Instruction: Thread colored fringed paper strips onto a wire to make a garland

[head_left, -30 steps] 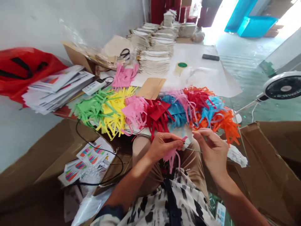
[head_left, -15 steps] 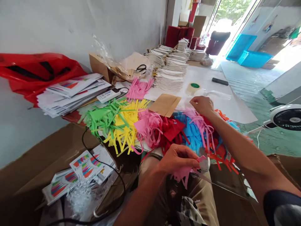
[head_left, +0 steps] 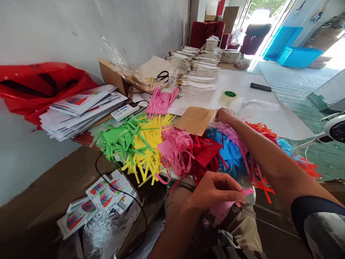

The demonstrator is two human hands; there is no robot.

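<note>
My left hand [head_left: 219,190] is low in front of the table edge. Its thumb and fingers pinch a fringed piece of pink paper [head_left: 221,212], a short end of which pokes out past the fingertips. A thin wire-like line [head_left: 269,221] runs rightward from near those fingertips. My right hand [head_left: 225,117] is over the table with bunched fingers, close to the right edge of a brown paper envelope [head_left: 192,118]. Whatever those fingers hold is hidden. Pink strips [head_left: 231,135] lie just under that wrist.
Fringed paper in green [head_left: 118,135], yellow [head_left: 148,144], red [head_left: 206,154], blue [head_left: 229,154] and orange [head_left: 261,129] lines the front edge. Behind are white stacks [head_left: 199,86], tape [head_left: 229,96], scissors [head_left: 162,75] and a phone [head_left: 260,87]. A fan [head_left: 336,127] stands right.
The view has shifted, so the table's things appear further right. My right hand has come nearer the brown envelope. My left hand still pinches the pink paper, now slightly lower and further right in view.
</note>
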